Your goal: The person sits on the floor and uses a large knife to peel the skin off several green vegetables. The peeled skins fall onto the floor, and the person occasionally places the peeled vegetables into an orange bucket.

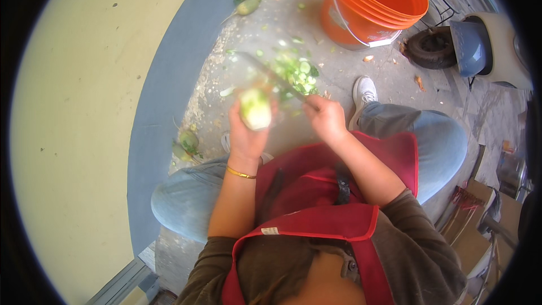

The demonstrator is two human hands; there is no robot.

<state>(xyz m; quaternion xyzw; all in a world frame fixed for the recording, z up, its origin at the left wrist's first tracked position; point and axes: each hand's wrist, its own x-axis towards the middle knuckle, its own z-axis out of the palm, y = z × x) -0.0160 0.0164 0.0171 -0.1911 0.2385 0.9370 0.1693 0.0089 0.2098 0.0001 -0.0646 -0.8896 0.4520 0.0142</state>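
Note:
My left hand is wrapped around a partly peeled green radish, its pale cut end towards me. In my right hand is the handle of a long knife. The blade slants up and left, just beyond the radish, and looks blurred; whether it touches the radish I cannot tell. Below the blade a heap of green and white peelings lies on the concrete floor. A red apron covers my lap.
An orange bucket with a wire handle stands at the far right. Whole green radishes lie by the wall, with others near my left knee. A scooter wheel and cardboard are at right.

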